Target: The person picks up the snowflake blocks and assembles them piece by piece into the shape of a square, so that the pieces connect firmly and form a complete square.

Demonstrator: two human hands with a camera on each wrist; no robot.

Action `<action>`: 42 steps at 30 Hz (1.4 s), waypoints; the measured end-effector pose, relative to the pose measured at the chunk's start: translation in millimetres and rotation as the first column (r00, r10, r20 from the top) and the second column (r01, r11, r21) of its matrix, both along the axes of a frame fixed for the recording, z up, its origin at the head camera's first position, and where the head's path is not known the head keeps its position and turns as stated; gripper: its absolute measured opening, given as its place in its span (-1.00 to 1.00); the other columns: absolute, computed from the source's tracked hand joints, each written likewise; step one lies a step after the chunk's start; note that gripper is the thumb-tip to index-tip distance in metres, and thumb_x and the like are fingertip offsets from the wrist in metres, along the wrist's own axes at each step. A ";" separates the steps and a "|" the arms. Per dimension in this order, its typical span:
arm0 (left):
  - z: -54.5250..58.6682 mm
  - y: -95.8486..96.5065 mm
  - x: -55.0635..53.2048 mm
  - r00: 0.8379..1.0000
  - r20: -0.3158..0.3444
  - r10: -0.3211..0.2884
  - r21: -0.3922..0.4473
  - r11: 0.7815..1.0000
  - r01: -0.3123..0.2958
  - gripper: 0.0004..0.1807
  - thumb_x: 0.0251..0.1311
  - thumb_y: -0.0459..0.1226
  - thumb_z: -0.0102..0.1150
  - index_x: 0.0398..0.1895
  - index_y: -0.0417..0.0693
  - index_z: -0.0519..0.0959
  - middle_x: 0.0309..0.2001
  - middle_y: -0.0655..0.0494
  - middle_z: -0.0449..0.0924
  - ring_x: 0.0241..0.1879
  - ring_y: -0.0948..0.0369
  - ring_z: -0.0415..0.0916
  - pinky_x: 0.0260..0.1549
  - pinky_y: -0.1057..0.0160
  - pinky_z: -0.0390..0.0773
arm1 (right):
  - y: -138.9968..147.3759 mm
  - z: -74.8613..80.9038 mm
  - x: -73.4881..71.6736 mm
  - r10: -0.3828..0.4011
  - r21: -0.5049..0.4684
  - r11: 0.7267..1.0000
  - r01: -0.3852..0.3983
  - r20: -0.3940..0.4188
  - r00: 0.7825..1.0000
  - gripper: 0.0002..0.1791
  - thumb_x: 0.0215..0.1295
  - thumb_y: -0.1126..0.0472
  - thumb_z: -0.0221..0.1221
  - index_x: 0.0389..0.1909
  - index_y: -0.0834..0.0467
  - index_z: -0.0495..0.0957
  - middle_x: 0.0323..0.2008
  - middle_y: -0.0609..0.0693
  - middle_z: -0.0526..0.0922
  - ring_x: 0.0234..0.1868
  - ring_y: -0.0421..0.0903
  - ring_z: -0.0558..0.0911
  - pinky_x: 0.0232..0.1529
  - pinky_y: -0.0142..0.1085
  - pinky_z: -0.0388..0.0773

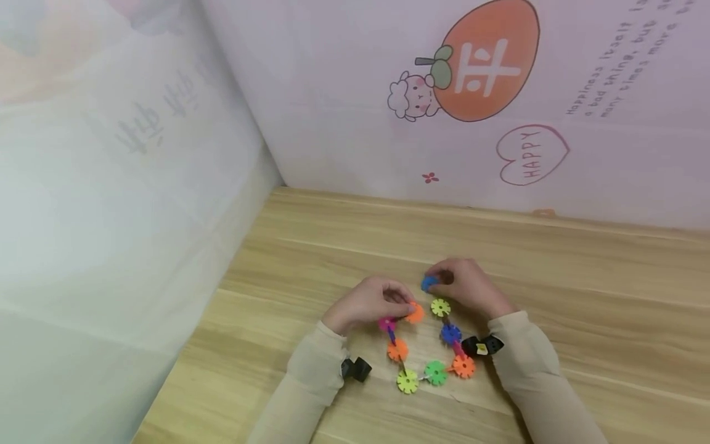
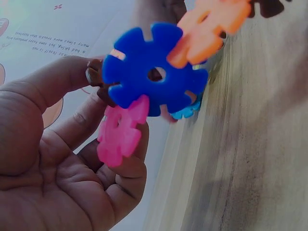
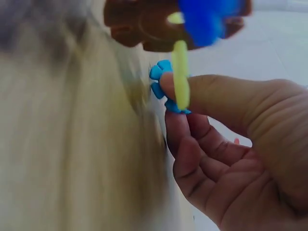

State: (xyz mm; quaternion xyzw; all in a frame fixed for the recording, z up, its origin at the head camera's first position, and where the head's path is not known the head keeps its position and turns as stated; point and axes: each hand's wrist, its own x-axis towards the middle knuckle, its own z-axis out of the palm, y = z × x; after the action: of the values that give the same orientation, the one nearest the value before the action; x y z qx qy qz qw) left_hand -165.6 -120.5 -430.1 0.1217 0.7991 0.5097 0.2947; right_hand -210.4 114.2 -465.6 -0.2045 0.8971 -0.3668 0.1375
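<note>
A chain of notched plastic snowflake discs forms an unclosed loop on the table, with a green disc (image 1: 436, 372) at its near side. My left hand (image 1: 368, 302) pinches the orange disc (image 1: 414, 312) at the chain's left end. In the left wrist view, a dark blue disc (image 2: 127, 72) and a pink disc (image 2: 120, 132) partly cover that pinch. My right hand (image 1: 466, 287) holds a loose light blue disc (image 3: 156, 79) between thumb and fingers. It is just beyond the yellow disc (image 1: 440, 308) at the chain's right end, apart from it in the head view.
The wood-grain table (image 1: 333, 234) meets a printed cloth (image 1: 344, 111) at the back and a pale cloth (image 1: 127, 246) on the left. Black wrist straps (image 1: 357, 369) sit over both sleeves. The right one is close beside the chain's right side.
</note>
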 end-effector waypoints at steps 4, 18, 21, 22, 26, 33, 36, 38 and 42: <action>-0.1 0.6 0.7 1.000 0.009 0.012 0.002 1.000 -0.012 -0.90 0.24 -0.19 0.32 -0.24 0.02 0.70 -0.26 0.20 0.71 -0.22 0.29 0.57 -0.22 0.31 0.56 | 6.4 -0.8 6.4 -0.026 -0.010 1.000 0.026 0.001 1.000 -0.88 0.26 0.21 0.32 -0.19 0.05 0.71 -0.26 -0.08 0.74 -0.25 -0.17 0.64 -0.18 -0.25 0.60; -2.8 0.6 -2.9 0.999 -0.017 0.036 -0.037 0.999 -0.037 -0.91 0.23 -0.15 0.33 -0.26 0.11 0.74 -0.23 0.25 0.73 -0.19 0.28 0.59 -0.21 0.28 0.55 | 15.8 19.1 42.5 -0.015 -0.138 0.990 0.011 -0.028 0.999 -0.90 0.26 0.05 0.33 -0.21 -0.16 0.73 -0.31 -0.25 0.73 -0.32 -0.24 0.66 -0.27 -0.35 0.62; -3.6 1.1 -3.2 1.000 -0.022 0.020 -0.033 0.999 -0.021 -0.91 0.24 -0.16 0.32 -0.26 0.10 0.74 -0.23 0.24 0.73 -0.19 0.28 0.59 -0.20 0.29 0.55 | 15.9 22.0 50.8 -0.005 -0.161 0.987 -0.006 -0.068 0.998 -0.91 0.27 0.06 0.33 -0.23 -0.19 0.73 -0.33 -0.27 0.73 -0.35 -0.26 0.64 -0.31 -0.34 0.61; -4.1 1.4 -3.1 1.000 -0.027 0.015 -0.031 0.999 -0.016 -0.91 0.24 -0.16 0.32 -0.26 0.10 0.74 -0.23 0.24 0.73 -0.19 0.29 0.59 -0.20 0.29 0.56 | 15.8 22.7 53.3 0.000 -0.171 0.985 -0.014 -0.079 0.997 -0.91 0.27 0.07 0.32 -0.23 -0.20 0.73 -0.32 -0.27 0.73 -0.35 -0.26 0.64 -0.32 -0.34 0.61; -5.5 3.3 -1.3 0.999 -0.040 -0.004 -0.025 1.000 0.003 -0.90 0.25 -0.15 0.31 -0.25 0.10 0.74 -0.21 0.24 0.73 -0.17 0.30 0.59 -0.17 0.29 0.56 | 15.1 24.5 61.2 0.024 -0.196 0.979 -0.053 -0.146 0.989 -0.87 0.27 0.14 0.33 -0.24 -0.19 0.74 -0.32 -0.25 0.74 -0.35 -0.30 0.63 -0.34 -0.36 0.60; -6.2 4.2 -0.5 0.999 -0.025 -0.023 0.002 1.000 0.024 -0.88 0.27 -0.15 0.30 -0.23 0.08 0.75 -0.18 0.22 0.74 -0.14 0.29 0.60 -0.10 0.27 0.56 | 14.5 21.1 64.6 0.052 -0.210 0.972 -0.105 -0.244 0.968 -0.84 0.25 0.22 0.33 -0.25 -0.13 0.75 -0.34 -0.22 0.76 -0.40 -0.33 0.60 -0.42 -0.39 0.54; -6.2 4.3 -0.2 0.999 -0.025 -0.022 -0.005 1.000 0.022 -0.89 0.26 -0.15 0.30 -0.23 0.08 0.75 -0.18 0.22 0.74 -0.13 0.29 0.59 -0.08 0.25 0.56 | 14.5 20.5 65.8 0.044 -0.213 0.972 -0.096 -0.239 0.970 -0.85 0.26 0.22 0.33 -0.25 -0.12 0.75 -0.34 -0.22 0.76 -0.40 -0.33 0.60 -0.40 -0.40 0.55; -5.5 4.4 0.3 1.000 -0.022 -0.016 -0.008 1.000 0.015 -0.89 0.26 -0.16 0.31 -0.23 0.08 0.75 -0.18 0.23 0.73 -0.13 0.29 0.59 -0.08 0.23 0.56 | 14.4 20.6 66.7 0.041 -0.226 0.970 -0.095 -0.232 0.972 -0.86 0.26 0.22 0.32 -0.24 -0.11 0.75 -0.33 -0.20 0.76 -0.39 -0.32 0.60 -0.38 -0.39 0.56; -3.1 4.6 1.1 1.000 -0.016 -0.003 -0.014 1.000 0.003 -0.90 0.25 -0.17 0.32 -0.24 0.08 0.75 -0.18 0.24 0.73 -0.12 0.29 0.59 -0.06 0.22 0.56 | 13.4 20.0 68.0 0.047 -0.263 0.958 -0.110 -0.234 0.971 -0.84 0.25 0.27 0.32 -0.23 -0.06 0.76 -0.30 -0.17 0.77 -0.36 -0.31 0.64 -0.34 -0.39 0.60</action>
State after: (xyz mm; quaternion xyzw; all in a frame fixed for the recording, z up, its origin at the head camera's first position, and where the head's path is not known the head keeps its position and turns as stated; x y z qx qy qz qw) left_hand -164.5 -115.9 -433.3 0.1247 0.8048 0.5026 0.2900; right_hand -142.4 127.6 -445.6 -0.2977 0.8384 -0.4561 0.0196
